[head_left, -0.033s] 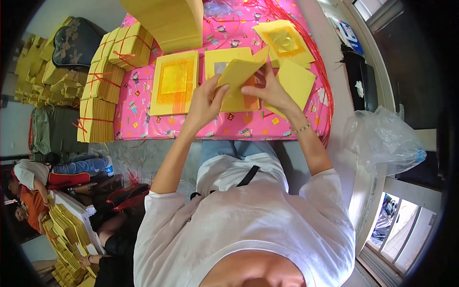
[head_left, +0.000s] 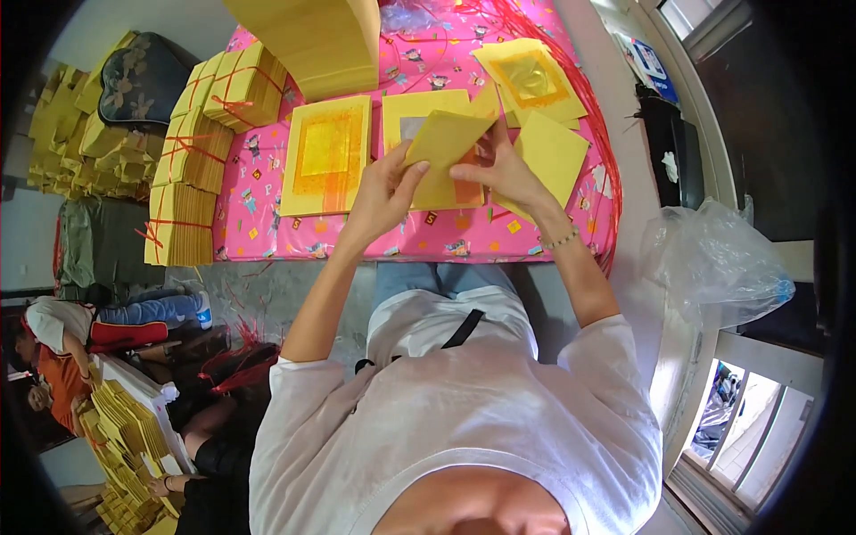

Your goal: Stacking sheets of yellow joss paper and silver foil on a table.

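Bundles of yellow paper (head_left: 192, 169) tied with red string sit stacked along the left edge of the bench (head_left: 259, 223), which is covered in a pink patterned cloth. Behind them, at the far edge, rises a tall pile of plain yellow sheets (head_left: 312, 40). Just right of the bundles lies a flat stack topped by a gold-centred sheet (head_left: 325, 156), untouched by either hand.

Next comes the left hand (head_left: 383, 192), raised off the cloth. Its grip is narrow, thumb and fingers pinched on the lower left edge of a single yellow sheet (head_left: 441, 143). That sheet is up in the air between the two hands, tilted, clear of the second stack (head_left: 419, 111) that lies on the cloth under and behind it. One corner looks turned over, so I judge a fold is in progress rather than finished. An orange patch shows below the sheet, near the right hand; I cannot tell what it belongs to.

The right hand (head_left: 499, 169) closes on the sheet's right side, fingers pressed on the paper, a thin bracelet (head_left: 562, 239) at the wrist. Beyond it lie loose yellow squares (head_left: 553, 152), and farther back a sheet with a gold foil centre (head_left: 530, 80). Off the bench, far right, slumps a clear plastic bag (head_left: 713, 259).
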Demonstrator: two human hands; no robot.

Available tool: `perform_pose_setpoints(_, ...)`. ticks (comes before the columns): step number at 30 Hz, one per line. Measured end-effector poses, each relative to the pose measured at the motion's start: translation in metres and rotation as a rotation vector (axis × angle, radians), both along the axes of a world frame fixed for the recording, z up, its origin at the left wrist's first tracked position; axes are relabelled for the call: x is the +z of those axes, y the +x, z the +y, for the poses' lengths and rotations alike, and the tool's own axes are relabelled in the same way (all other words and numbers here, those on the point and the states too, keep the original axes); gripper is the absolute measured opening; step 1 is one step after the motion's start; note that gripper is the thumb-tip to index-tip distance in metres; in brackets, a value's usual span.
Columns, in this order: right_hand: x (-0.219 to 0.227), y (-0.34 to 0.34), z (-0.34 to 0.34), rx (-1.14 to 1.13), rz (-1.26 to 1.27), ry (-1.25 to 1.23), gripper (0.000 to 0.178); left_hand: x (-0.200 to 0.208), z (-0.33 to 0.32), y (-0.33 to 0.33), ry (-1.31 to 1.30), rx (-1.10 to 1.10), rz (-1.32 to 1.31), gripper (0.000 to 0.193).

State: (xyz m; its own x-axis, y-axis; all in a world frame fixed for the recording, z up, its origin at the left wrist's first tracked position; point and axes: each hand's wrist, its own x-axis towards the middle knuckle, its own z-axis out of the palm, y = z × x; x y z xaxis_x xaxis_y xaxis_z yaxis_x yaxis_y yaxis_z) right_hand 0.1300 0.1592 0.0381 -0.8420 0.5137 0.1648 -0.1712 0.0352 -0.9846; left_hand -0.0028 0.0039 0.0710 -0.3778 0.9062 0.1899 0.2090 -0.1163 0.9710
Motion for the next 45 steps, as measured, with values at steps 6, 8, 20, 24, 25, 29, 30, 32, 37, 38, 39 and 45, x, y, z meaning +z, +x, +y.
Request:
perform_pose_setpoints(6, 0.014, 0.007, -0.007, 0.098, -0.030, -0.058, 0.072, -0.008, -0.001, -0.003, -0.016, -0.074, -0.228, 0.027)
perform_pose_setpoints(8, 0.016, 0.009, -0.012, 0.073, -0.055, -0.017, 0.064, -0.014, 0.001, -0.005, -0.045, 0.043, 0.048, 0.027)
perform_pose_setpoints(20, 0.022, 0.026, -0.016, -0.060, -0.022, -0.027, 0.052, -0.007, 0.021, 0.010, 0.116, 0.013, -0.177, 0.038)
perform_pose_setpoints(24, 0.027, 0.030, -0.018, -0.139, 0.050, -0.066, 0.049, -0.002, 0.027, 0.013, 0.128, -0.061, -0.257, 0.039)
perform_pose_setpoints(25, 0.028, 0.030, -0.019, -0.163, 0.113, -0.113, 0.048, -0.001, 0.029, 0.015, 0.122, -0.059, -0.262, 0.039)
perform_pose_setpoints(29, 0.032, 0.031, -0.014, -0.215, -0.011, -0.139, 0.042, 0.005, 0.037, 0.014, -0.007, -0.032, -0.394, 0.038)
perform_pose_setpoints(30, 0.036, 0.031, -0.013, -0.210, -0.013, -0.169, 0.040, 0.008, 0.039, 0.013, -0.101, -0.045, -0.428, 0.039)
perform_pose_setpoints(32, 0.042, 0.032, -0.010, -0.209, -0.021, -0.206, 0.038, 0.016, 0.045, 0.012, -0.125, -0.052, -0.440, 0.037)
perform_pose_setpoints(37, 0.034, 0.035, 0.005, -0.174, -0.075, -0.265, 0.038, 0.021, 0.057, 0.015, -0.274, -0.139, -0.635, 0.032)
perform_pose_setpoints(38, 0.034, 0.036, 0.007, -0.174, -0.078, -0.270, 0.038, 0.018, 0.060, 0.013, -0.279, -0.138, -0.638, 0.032)
perform_pose_setpoints(39, 0.036, 0.036, 0.008, -0.169, -0.079, -0.333, 0.039, 0.015, 0.063, 0.011, -0.295, -0.130, -0.640, 0.029)
perform_pose_setpoints(45, 0.034, 0.040, 0.015, -0.171, -0.095, -0.428, 0.040, 0.011, 0.073, 0.015, -0.349, -0.080, -0.667, 0.023)
